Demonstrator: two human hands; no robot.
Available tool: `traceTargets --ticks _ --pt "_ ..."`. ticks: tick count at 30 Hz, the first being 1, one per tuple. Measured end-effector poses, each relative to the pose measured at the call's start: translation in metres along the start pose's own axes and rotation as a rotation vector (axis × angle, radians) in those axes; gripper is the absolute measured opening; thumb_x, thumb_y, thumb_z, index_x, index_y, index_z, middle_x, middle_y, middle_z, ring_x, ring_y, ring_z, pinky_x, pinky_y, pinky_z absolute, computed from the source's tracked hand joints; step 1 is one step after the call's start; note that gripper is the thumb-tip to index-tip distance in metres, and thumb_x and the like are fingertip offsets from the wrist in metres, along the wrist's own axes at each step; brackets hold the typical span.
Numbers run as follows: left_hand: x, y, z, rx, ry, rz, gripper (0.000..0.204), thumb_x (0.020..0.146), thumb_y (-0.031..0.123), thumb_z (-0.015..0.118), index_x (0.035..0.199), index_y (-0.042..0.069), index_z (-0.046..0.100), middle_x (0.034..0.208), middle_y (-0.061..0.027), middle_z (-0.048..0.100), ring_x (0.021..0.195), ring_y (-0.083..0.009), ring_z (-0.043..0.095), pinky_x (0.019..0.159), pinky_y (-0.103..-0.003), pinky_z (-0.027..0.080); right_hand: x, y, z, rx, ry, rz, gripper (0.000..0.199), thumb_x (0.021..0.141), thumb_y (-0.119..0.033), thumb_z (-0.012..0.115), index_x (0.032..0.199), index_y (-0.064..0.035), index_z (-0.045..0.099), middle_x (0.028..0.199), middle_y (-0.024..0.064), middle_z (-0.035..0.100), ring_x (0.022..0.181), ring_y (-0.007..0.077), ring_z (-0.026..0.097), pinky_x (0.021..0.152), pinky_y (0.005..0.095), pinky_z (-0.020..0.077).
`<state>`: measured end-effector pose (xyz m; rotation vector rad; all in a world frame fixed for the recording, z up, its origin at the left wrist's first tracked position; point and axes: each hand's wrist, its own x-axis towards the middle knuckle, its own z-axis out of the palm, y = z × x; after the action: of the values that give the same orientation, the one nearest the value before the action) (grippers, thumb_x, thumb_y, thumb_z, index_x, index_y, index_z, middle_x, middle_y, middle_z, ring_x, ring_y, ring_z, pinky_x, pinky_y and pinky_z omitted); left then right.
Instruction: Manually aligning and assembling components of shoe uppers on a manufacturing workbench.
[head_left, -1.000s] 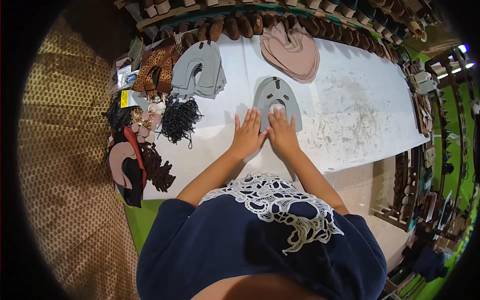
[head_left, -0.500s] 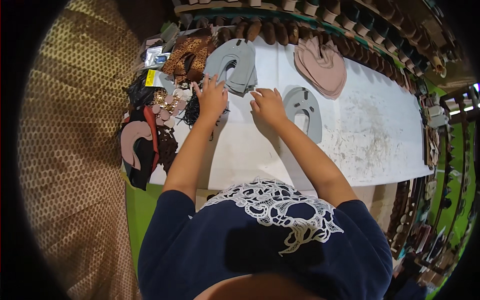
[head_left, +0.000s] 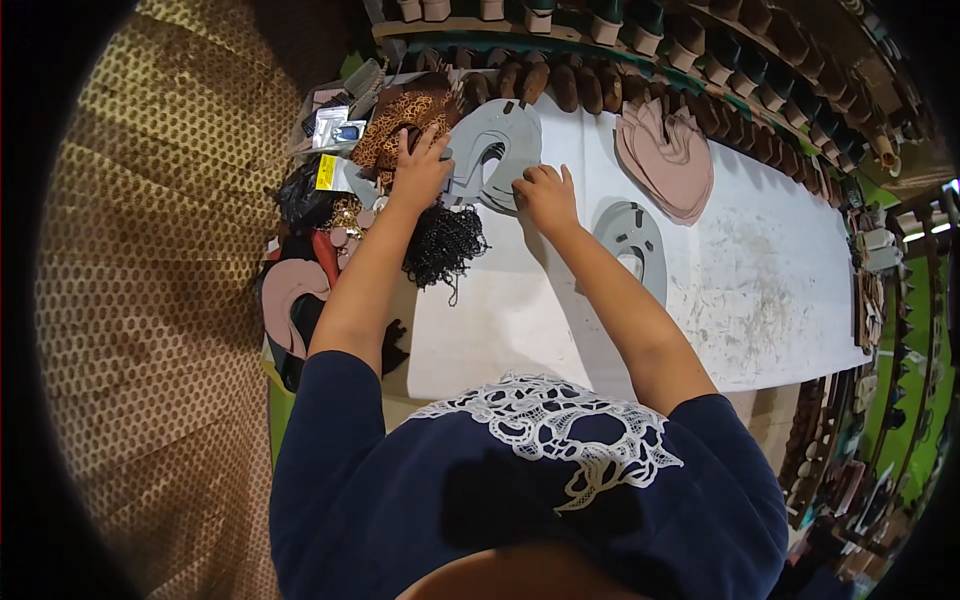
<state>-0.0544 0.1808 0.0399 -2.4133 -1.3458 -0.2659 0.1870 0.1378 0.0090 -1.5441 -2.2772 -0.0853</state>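
A stack of grey, U-shaped shoe upper pieces [head_left: 515,135] lies near the far side of the white-covered table. At its left edge is my left hand [head_left: 421,175], fingers spread, partly over leopard-print material [head_left: 405,115]. My right hand [head_left: 548,198] touches the stack's lower right edge with bent fingers, one finger raised; nothing is lifted in it. Another grey upper piece [head_left: 655,262] lies just right of my right forearm. Below my left hand sits a tangle of black beaded strands [head_left: 445,245]. My palms hide parts of the stack's edges.
Pink upper pieces [head_left: 670,170] are stacked farther right on the stained white cloth [head_left: 740,290]. Brown shoe lasts [head_left: 565,88] line the back, below shelves of heeled shoes [head_left: 650,42]. At left are a curved pink piece [head_left: 285,300], a yellow-labelled packet [head_left: 328,172] and black bags.
Both hands have moved farther away, to the sides of the grey stack. My right hand now meets its edge, and the black strands show more. The whole view has shifted slightly.
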Motion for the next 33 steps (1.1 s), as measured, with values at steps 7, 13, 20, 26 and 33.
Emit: traceTargets --ticks 7,13,20,26,33 --pt "0.008 -0.021 -0.007 -0.034 -0.104 0.085 0.013 0.076 0.022 0.062 0.084 0.021 0.072 0.126 0.0023 0.052 0.130 -0.0208 0.033 0.106 -0.059 0.010 0.004 0.004 0.002 0.031 0.029 0.061 0.021 0.078 -0.016 0.059 0.100 -0.0155 0.062 0.099 0.0006 0.062 0.103 0.0192 0.055 0.101 0.0527 0.0291" --pt "0.010 -0.023 0.003 -0.071 0.083 0.071 0.008 0.075 0.018 0.064 0.081 0.013 0.067 0.122 0.0027 0.054 0.127 -0.0204 0.036 0.106 -0.055 0.016 0.012 -0.001 -0.006 0.000 0.016 0.137 0.012 0.080 -0.019 0.059 0.091 -0.0154 0.063 0.090 0.0012 0.064 0.097 0.0184 0.057 0.102 0.0512 0.0290" --pt "0.008 -0.021 -0.003 -0.071 0.033 0.092 0.010 0.074 0.020 0.066 0.081 0.013 0.067 0.120 0.0033 0.054 0.126 -0.0210 0.037 0.105 -0.055 0.016 0.011 -0.006 -0.018 0.020 -0.016 0.148 0.012 0.081 -0.021 0.058 0.087 -0.0155 0.067 0.085 0.0010 0.065 0.092 0.0193 0.059 0.100 0.0520 0.0310" --pt "0.009 -0.017 -0.003 -0.183 0.040 0.076 0.019 0.066 0.022 0.074 0.082 0.014 0.068 0.123 0.0001 0.052 0.126 -0.0228 0.035 0.104 -0.057 0.016 0.006 -0.006 -0.017 0.041 0.001 0.162 0.015 0.080 -0.019 0.057 0.088 -0.0154 0.069 0.087 0.0013 0.066 0.091 0.0209 0.059 0.098 0.0530 0.0324" --pt "0.015 -0.004 0.006 -0.130 0.058 0.155 0.023 0.066 0.024 0.072 0.085 0.013 0.066 0.121 -0.0009 0.052 0.126 -0.0223 0.036 0.105 -0.057 0.015 0.004 -0.006 -0.015 -0.003 -0.059 0.184 0.017 0.080 -0.021 0.057 0.092 -0.0165 0.068 0.089 0.0007 0.065 0.092 0.0210 0.058 0.096 0.0527 0.0347"
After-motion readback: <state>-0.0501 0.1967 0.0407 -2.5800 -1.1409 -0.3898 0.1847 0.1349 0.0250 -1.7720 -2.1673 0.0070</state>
